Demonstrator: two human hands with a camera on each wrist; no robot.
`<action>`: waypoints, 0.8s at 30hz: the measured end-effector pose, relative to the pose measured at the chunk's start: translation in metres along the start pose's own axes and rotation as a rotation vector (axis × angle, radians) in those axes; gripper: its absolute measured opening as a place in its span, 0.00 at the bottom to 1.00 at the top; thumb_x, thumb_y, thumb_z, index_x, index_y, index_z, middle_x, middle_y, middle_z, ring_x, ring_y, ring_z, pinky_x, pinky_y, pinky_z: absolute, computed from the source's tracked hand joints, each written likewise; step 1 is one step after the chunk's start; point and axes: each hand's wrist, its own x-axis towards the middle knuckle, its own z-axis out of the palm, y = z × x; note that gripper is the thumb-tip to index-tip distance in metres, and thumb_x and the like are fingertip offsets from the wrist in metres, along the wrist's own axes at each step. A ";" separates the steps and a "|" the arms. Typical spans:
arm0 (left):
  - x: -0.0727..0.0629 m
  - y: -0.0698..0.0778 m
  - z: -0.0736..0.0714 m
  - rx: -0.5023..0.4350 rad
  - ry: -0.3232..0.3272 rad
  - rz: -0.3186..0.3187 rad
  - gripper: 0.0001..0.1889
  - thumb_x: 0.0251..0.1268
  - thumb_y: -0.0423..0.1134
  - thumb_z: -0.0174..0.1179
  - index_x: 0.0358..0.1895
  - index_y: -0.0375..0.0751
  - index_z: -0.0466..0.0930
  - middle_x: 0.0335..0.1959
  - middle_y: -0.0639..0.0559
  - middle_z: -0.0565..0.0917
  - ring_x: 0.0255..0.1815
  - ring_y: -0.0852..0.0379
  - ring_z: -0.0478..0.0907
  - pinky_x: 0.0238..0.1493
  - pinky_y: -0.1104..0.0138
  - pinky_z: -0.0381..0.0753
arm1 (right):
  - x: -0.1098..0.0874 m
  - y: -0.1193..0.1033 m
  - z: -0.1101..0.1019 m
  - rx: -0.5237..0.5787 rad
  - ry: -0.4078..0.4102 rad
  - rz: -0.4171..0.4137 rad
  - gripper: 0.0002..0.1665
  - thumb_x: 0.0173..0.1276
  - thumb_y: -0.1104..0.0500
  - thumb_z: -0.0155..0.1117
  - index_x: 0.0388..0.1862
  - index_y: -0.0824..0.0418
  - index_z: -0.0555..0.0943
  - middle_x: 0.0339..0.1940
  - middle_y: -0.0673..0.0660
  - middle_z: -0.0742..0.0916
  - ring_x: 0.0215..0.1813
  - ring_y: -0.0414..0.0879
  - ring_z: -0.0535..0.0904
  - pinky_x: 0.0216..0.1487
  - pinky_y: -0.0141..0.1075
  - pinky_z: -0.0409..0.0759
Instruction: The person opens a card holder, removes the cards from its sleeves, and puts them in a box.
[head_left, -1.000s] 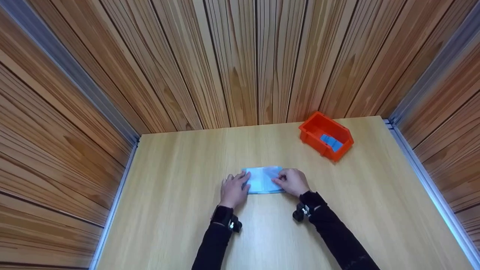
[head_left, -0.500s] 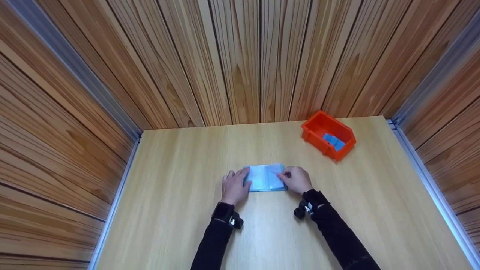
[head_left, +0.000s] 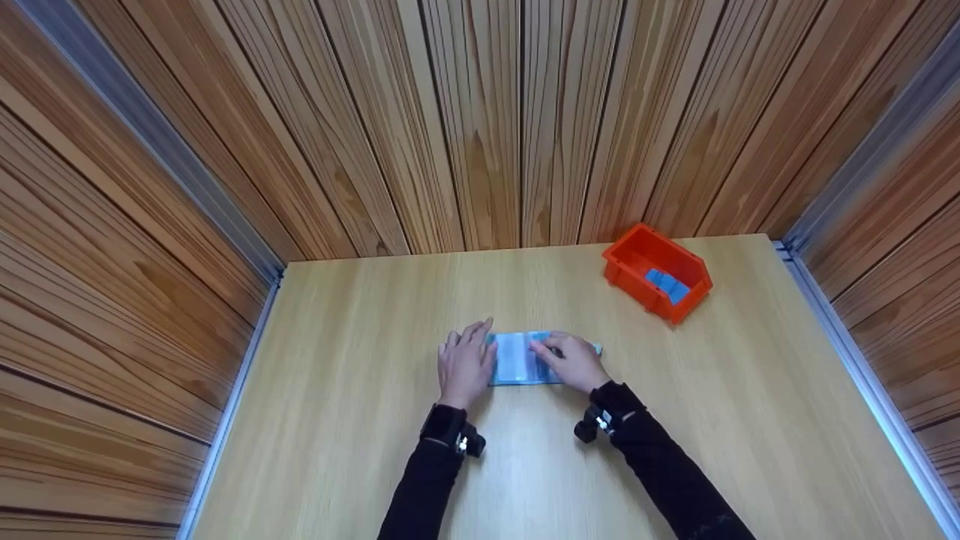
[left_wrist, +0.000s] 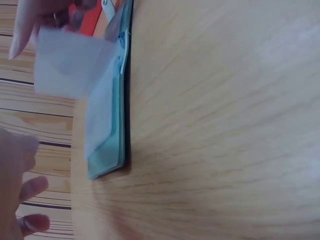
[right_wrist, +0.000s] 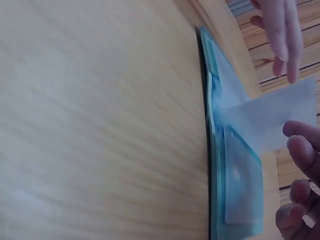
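Observation:
A light blue card holder [head_left: 511,367] lies spread open on the table, with clear plastic sleeves inside. One sleeve [left_wrist: 67,62] stands up from the middle, bent over toward the left side. My right hand [head_left: 574,361] is over the holder's right half and pinches this sleeve by its free edge, fingers curled. My left hand [head_left: 463,367] is at the holder's left end, its fingers fairly straight and raised off the pages in the left wrist view. A small strap with a snap [left_wrist: 108,9] sticks out past the right end, mostly hidden by the right hand.
An orange bin [head_left: 626,255] stands at the back right of the table [head_left: 360,360], with blue pieces [head_left: 666,285] in it. Wood-panelled walls [head_left: 480,150] rise at the back and both sides, with metal rails [head_left: 232,405] along the table's side edges.
My right hand has moved left from the holder's right edge, lifting a sleeve over. My left hand's fingers have come up off the page and shifted slightly left.

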 end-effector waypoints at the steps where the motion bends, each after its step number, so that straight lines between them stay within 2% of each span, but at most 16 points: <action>1: -0.001 0.001 0.000 0.000 0.015 0.001 0.25 0.78 0.51 0.56 0.75 0.57 0.72 0.70 0.54 0.79 0.49 0.51 0.74 0.44 0.61 0.65 | 0.000 -0.001 0.002 -0.011 -0.006 -0.017 0.22 0.79 0.43 0.59 0.44 0.55 0.92 0.34 0.49 0.85 0.42 0.47 0.80 0.47 0.43 0.76; 5: -0.004 0.004 0.004 0.012 0.032 0.013 0.25 0.78 0.51 0.56 0.74 0.55 0.74 0.67 0.51 0.81 0.50 0.49 0.76 0.45 0.59 0.66 | -0.003 -0.002 0.010 -0.084 -0.036 -0.076 0.22 0.80 0.43 0.57 0.43 0.55 0.92 0.30 0.49 0.81 0.36 0.46 0.76 0.40 0.40 0.72; 8: -0.005 0.005 0.006 0.015 0.022 0.032 0.25 0.77 0.50 0.58 0.73 0.55 0.75 0.66 0.50 0.81 0.51 0.48 0.76 0.45 0.58 0.67 | -0.006 -0.003 0.014 -0.142 -0.048 -0.112 0.22 0.79 0.44 0.59 0.46 0.57 0.92 0.37 0.53 0.88 0.46 0.52 0.84 0.52 0.47 0.79; 10: -0.006 0.004 0.007 0.024 0.006 0.044 0.25 0.76 0.50 0.59 0.73 0.55 0.75 0.65 0.50 0.82 0.51 0.48 0.76 0.45 0.59 0.67 | -0.007 -0.003 0.016 -0.156 -0.060 -0.114 0.22 0.79 0.44 0.59 0.49 0.57 0.92 0.46 0.55 0.91 0.59 0.57 0.83 0.65 0.53 0.76; 12: -0.007 0.003 0.008 0.039 -0.013 0.058 0.25 0.74 0.49 0.61 0.72 0.55 0.77 0.64 0.50 0.82 0.50 0.48 0.75 0.44 0.59 0.66 | -0.007 -0.003 0.017 -0.157 -0.070 -0.110 0.23 0.78 0.43 0.60 0.50 0.57 0.91 0.51 0.56 0.91 0.65 0.59 0.81 0.69 0.56 0.73; 16: -0.009 0.001 0.009 0.093 -0.080 0.070 0.25 0.73 0.50 0.62 0.71 0.57 0.78 0.63 0.52 0.82 0.51 0.50 0.75 0.45 0.60 0.67 | -0.007 -0.001 0.014 -0.201 -0.082 -0.102 0.21 0.76 0.42 0.62 0.53 0.53 0.91 0.50 0.53 0.91 0.57 0.53 0.82 0.58 0.50 0.78; 19: -0.010 0.000 0.010 0.132 -0.132 0.061 0.24 0.75 0.52 0.61 0.71 0.61 0.77 0.64 0.53 0.81 0.54 0.50 0.74 0.48 0.59 0.68 | -0.006 0.002 0.007 -0.261 -0.089 -0.089 0.20 0.74 0.41 0.66 0.56 0.48 0.90 0.47 0.50 0.89 0.51 0.47 0.79 0.51 0.45 0.76; 22: -0.011 0.001 0.012 0.160 -0.150 0.056 0.23 0.75 0.53 0.60 0.71 0.62 0.78 0.65 0.52 0.81 0.56 0.50 0.74 0.50 0.59 0.69 | -0.006 0.008 -0.001 -0.296 -0.104 -0.069 0.25 0.70 0.41 0.71 0.62 0.47 0.87 0.42 0.50 0.86 0.47 0.47 0.74 0.46 0.42 0.71; 24: -0.012 0.002 0.013 0.173 -0.145 0.058 0.23 0.76 0.53 0.59 0.70 0.62 0.78 0.65 0.52 0.81 0.56 0.50 0.74 0.50 0.59 0.68 | -0.005 0.014 -0.007 -0.306 -0.117 -0.053 0.31 0.67 0.41 0.74 0.67 0.48 0.83 0.40 0.51 0.83 0.46 0.47 0.71 0.44 0.41 0.68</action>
